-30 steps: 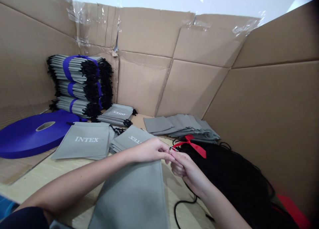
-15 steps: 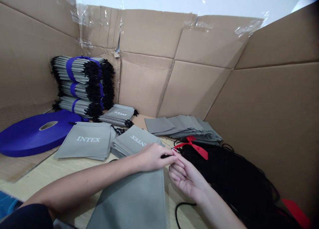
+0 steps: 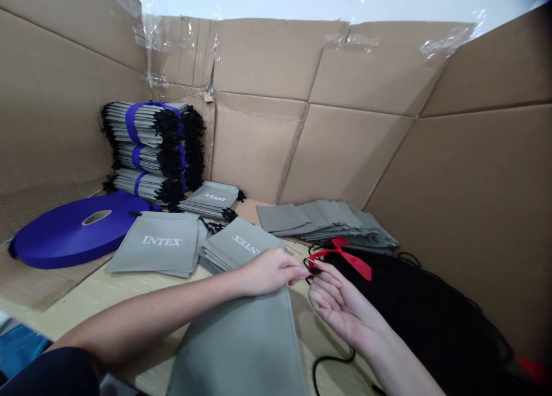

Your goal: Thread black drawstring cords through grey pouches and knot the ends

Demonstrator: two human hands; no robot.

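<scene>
A grey fabric bag (image 3: 241, 350) lies flat on the wooden table in front of me. My left hand (image 3: 269, 270) pinches the bag's top right corner, fingers closed on the hem. My right hand (image 3: 340, 307) is palm up just to the right, thumb and forefinger pinched on a black cord (image 3: 311, 268) at that same corner; the cord's loose end (image 3: 332, 364) trails under my wrist. A big heap of black cords (image 3: 422, 321), tied with a red ribbon (image 3: 347, 255), lies right beside my right hand.
Stacks of grey INTEX bags (image 3: 159, 251) lie on the left and centre. Tied bundles (image 3: 150, 152) stand in the back left corner by a purple tape roll (image 3: 77, 229). Plain grey bags (image 3: 328, 220) are fanned out at the back. Cardboard walls (image 3: 474, 183) enclose the table.
My right hand has turned palm up and shifted slightly right, drawing the cord at the bag's corner. My left hand keeps its pinch on the hem. The view drifted a little left.
</scene>
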